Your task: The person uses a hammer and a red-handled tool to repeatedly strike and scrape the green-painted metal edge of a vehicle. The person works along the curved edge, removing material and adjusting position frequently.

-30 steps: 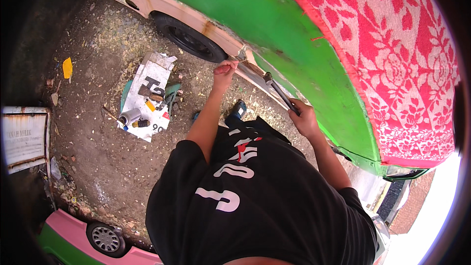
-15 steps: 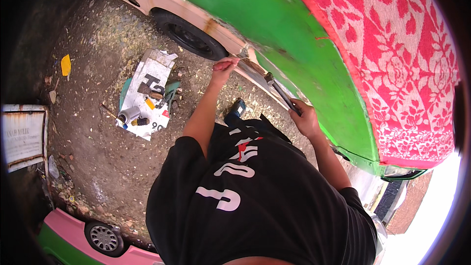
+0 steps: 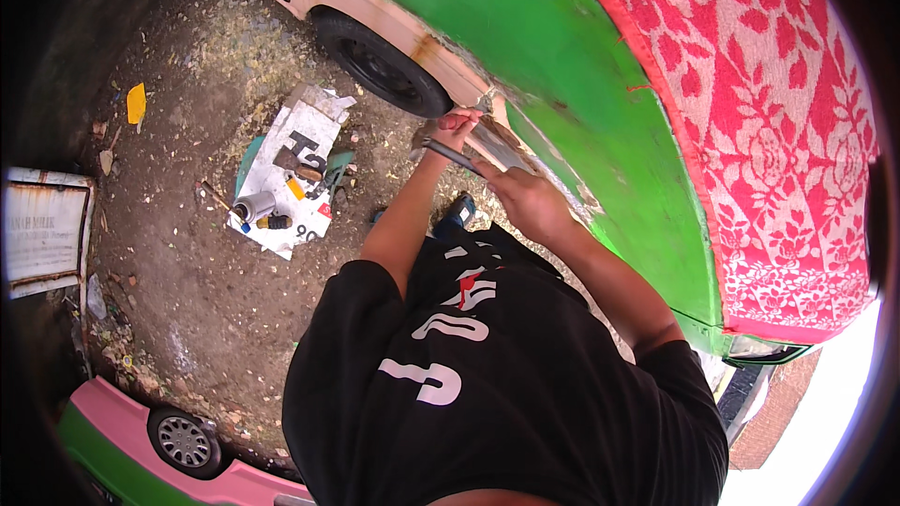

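The left hand is curled shut over the far end of a thin grey metal tool, pressing it at the scraped, bare-metal patch low on the car's side, just right of the hand at three o'clock. The right hand has its fingers wrapped tight round the near end of the same tool, which runs as a straight, slim bar between the two hands, tilted from ten o'clock to four o'clock.

The car body is smooth glossy green, curving, with a pinkish, rust-streaked band along its lower edge. A black rubber tyre sits at ten o'clock from the left hand. A red woven cloth with a pale flower pattern drapes over the car at two o'clock.

At nine o'clock from the hands, on rough gritty dirt ground, lies a crumpled white printed sheet carrying a pale cylinder-shaped can and small tools too small to tell apart. A flat yellow scrap lies further out.
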Demonstrator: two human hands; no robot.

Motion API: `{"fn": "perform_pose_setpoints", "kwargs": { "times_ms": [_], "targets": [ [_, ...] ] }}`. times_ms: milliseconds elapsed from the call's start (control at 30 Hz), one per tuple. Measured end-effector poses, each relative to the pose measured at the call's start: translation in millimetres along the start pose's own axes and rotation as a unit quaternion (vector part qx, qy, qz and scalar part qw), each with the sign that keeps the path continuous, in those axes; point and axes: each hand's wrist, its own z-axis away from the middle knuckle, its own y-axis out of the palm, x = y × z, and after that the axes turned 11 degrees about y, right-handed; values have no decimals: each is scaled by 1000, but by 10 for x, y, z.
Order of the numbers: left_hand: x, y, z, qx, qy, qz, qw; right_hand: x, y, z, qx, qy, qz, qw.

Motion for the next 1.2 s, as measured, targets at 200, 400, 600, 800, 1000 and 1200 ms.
{"fn": "perform_pose_setpoints", "kwargs": {
  "times_ms": [200, 400, 600, 800, 1000, 1200],
  "targets": [
    [-12, 70, -62, -5, -28, 19, 999, -126, 26, -79, 0, 18, 103, 994],
    [110, -117, -32, 1, 22, -16, 1000, 55, -149, -59, -39, -69, 39, 996],
    [77, 69, 25, -10, 4, -13, 1000, -253, -62, -79, -10, 29, 61, 998],
    [68, 99, -47, -18, -26, 36, 999, -304, 32, -104, 5, 26, 106, 994],
    [-5, 96, -31, -12, -19, -6, 1000, -74, -110, -22, 5, -48, 39, 998],
    [61, 30, -73, -13, 39, -13, 999, 16, -159, -105, 28, -12, -21, 999]
  ]
}}
